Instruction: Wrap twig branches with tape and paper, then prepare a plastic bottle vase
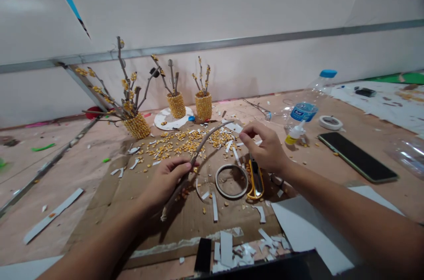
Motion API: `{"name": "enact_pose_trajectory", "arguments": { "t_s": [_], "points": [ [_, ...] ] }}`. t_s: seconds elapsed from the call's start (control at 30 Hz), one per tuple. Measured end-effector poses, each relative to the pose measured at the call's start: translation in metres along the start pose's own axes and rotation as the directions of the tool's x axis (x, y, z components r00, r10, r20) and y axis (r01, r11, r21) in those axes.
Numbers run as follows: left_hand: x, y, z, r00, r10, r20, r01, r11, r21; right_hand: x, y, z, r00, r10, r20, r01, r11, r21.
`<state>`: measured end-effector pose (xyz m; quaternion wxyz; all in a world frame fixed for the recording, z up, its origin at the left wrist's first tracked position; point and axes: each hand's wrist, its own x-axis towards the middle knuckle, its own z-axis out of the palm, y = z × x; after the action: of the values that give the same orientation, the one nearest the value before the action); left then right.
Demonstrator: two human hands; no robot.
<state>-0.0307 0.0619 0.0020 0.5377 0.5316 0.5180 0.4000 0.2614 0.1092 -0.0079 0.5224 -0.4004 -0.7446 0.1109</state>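
Observation:
A thin, curved twig (206,141) is held in my left hand (175,174), the thumb and fingers wrapped round its lower part. It rises and bends to the right toward my right hand (265,145). The thumb and forefinger of that hand are pinched together just beyond the twig's thin end. Whatever lies in the pinch, if anything, is too small to make out. A yellow utility knife (255,180) lies just below my right hand, partly covered by it. Between the hands, a roll of tape (232,181) lies flat on the cardboard (132,200) beside loose corn kernels (179,144).
Three kernel-covered pots (203,105) with upright twigs stand toward the back wall. At right are a plastic bottle (304,110), a glue bottle (294,133), a white tape roll (330,122) and a phone (357,156). Paper scraps (245,253) litter the front edge.

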Motion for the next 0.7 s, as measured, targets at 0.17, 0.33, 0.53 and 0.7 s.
{"name": "enact_pose_trajectory", "arguments": {
  "t_s": [0.17, 0.33, 0.53, 0.7],
  "points": [
    [-0.006, 0.005, 0.006, 0.996, -0.059, 0.061, 0.065, 0.991, -0.117, -0.014, -0.001, 0.012, 0.959, -0.065, 0.277, 0.054, 0.997, 0.046],
    [-0.010, 0.008, 0.007, 0.988, -0.119, 0.100, 0.137, 0.971, -0.198, -0.022, -0.010, 0.015, 0.960, -0.020, 0.278, 0.016, 1.000, 0.016],
    [-0.019, 0.003, 0.009, 0.967, -0.205, 0.149, 0.233, 0.951, -0.203, -0.024, -0.019, 0.017, 0.976, -0.163, 0.144, 0.178, 0.980, -0.094],
    [-0.027, 0.002, 0.007, 0.943, -0.268, 0.197, 0.293, 0.950, -0.110, -0.020, -0.013, 0.013, 0.995, -0.102, -0.005, 0.097, 0.965, -0.244]
  ]
}}
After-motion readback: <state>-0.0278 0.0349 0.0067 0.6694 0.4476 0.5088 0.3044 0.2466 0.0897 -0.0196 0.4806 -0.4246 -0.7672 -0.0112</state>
